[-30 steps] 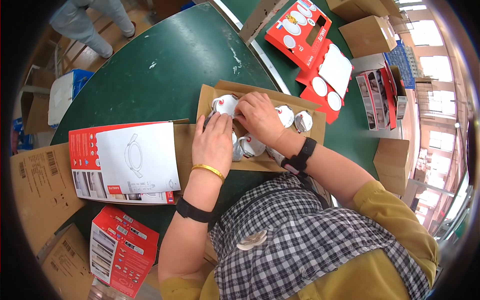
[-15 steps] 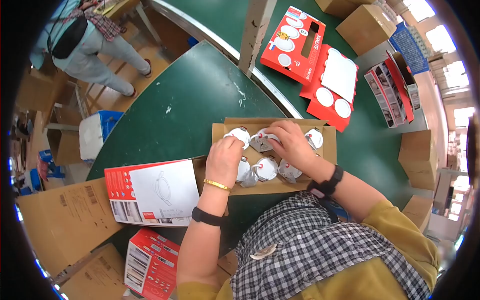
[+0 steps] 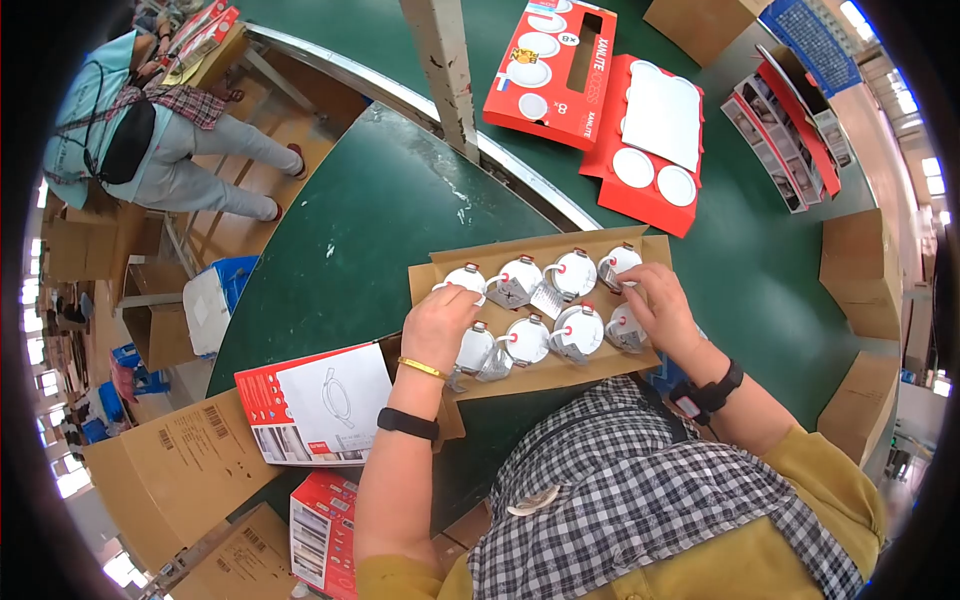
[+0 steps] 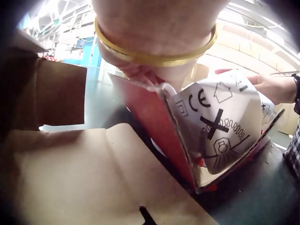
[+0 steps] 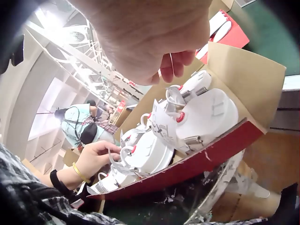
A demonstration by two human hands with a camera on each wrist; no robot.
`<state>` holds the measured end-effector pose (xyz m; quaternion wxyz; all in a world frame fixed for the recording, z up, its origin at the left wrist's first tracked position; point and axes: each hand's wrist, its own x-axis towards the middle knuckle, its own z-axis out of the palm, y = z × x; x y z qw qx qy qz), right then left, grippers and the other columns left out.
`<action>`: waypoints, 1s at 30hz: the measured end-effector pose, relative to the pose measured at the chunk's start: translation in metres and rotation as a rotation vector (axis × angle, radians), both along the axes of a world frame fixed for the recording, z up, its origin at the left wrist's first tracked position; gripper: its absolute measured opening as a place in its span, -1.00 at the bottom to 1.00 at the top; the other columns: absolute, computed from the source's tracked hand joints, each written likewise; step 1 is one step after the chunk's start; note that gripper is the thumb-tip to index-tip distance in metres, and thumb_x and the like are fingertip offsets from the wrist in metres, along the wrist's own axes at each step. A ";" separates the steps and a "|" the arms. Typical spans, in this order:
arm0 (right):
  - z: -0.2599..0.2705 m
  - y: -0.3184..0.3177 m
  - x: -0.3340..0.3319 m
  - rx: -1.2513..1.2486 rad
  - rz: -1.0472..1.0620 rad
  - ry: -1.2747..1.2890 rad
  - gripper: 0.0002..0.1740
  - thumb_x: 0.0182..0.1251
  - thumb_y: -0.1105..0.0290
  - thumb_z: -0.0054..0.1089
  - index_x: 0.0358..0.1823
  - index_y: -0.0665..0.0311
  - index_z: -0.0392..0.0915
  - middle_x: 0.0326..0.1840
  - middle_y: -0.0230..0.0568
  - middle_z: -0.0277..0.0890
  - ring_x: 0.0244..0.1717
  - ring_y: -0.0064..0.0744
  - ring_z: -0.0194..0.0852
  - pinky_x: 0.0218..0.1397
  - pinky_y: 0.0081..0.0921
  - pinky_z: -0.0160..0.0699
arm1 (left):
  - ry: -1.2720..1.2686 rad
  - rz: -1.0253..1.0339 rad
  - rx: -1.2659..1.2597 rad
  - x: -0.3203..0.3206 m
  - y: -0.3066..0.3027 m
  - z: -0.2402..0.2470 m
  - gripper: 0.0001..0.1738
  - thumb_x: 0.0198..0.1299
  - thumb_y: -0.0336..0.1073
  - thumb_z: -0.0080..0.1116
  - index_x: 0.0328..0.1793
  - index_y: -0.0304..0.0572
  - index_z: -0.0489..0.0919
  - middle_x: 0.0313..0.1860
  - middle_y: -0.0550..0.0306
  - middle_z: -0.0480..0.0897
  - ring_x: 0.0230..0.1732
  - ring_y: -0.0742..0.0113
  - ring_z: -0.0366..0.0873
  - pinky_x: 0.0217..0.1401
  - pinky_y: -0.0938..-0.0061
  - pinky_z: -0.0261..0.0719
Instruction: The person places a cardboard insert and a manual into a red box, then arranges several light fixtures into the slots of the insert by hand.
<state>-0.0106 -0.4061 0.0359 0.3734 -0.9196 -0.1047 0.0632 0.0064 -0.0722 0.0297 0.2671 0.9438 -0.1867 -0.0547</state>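
Several white downlights [image 3: 580, 330] with red cable grommets and printed paper labels stand in two rows in a shallow cardboard box [image 3: 425, 275]. At the left end of the box, my left hand [image 3: 440, 325] pinches at the edge of a downlight [image 5: 117, 180], beside its cable and label. My right hand [image 3: 660, 305] is at the right end, its bent fingertips right at the upper corner downlight [image 3: 622, 258]; I cannot tell whether they grip it. In the left wrist view a printed label [image 4: 218, 122] stands up inside the box wall.
Left of the box lies an instruction sheet [image 3: 340, 395] on a red printed carton, near brown cardboard boxes [image 3: 190, 470]. Red packaging [image 3: 550, 80] lies at the back, below a metal post [image 3: 440, 70]. A person [image 3: 160, 150] stands beyond the green table [image 3: 340, 230].
My right hand has moved right along the far row, from the middle downlights to the end one. My left hand stays at the left end. The head view has shifted.
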 end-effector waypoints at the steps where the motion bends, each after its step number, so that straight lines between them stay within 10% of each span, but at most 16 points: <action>1: -0.001 -0.003 -0.002 -0.005 -0.014 0.012 -0.78 0.21 0.54 0.23 -0.10 0.23 0.59 -0.11 -0.13 0.58 0.00 -0.04 0.50 0.12 -0.19 0.43 | -0.017 -0.002 -0.012 0.000 0.000 -0.001 -0.82 -0.02 -0.39 0.39 -0.27 -0.14 0.65 -0.32 0.14 0.64 -0.24 0.14 0.64 -0.20 0.33 0.63; 26: 0.003 0.017 -0.003 0.066 0.024 -0.105 -0.77 0.21 0.52 0.23 -0.09 0.24 0.60 -0.13 -0.12 0.58 -0.02 -0.03 0.50 0.11 -0.19 0.47 | -0.045 0.022 -0.051 -0.004 -0.006 -0.004 -0.83 0.00 -0.40 0.38 -0.27 -0.16 0.63 -0.27 0.11 0.63 -0.19 0.11 0.62 -0.13 0.31 0.63; 30: 0.022 0.075 0.003 0.264 0.317 0.146 -0.80 0.26 0.45 0.20 -0.09 0.25 0.62 -0.13 -0.11 0.60 -0.03 -0.06 0.55 0.11 -0.21 0.54 | 0.004 0.434 -0.268 -0.034 0.004 0.054 -0.86 0.17 -0.40 0.32 -0.16 -0.24 0.64 -0.25 0.03 0.66 -0.27 0.17 0.61 -0.20 0.39 0.58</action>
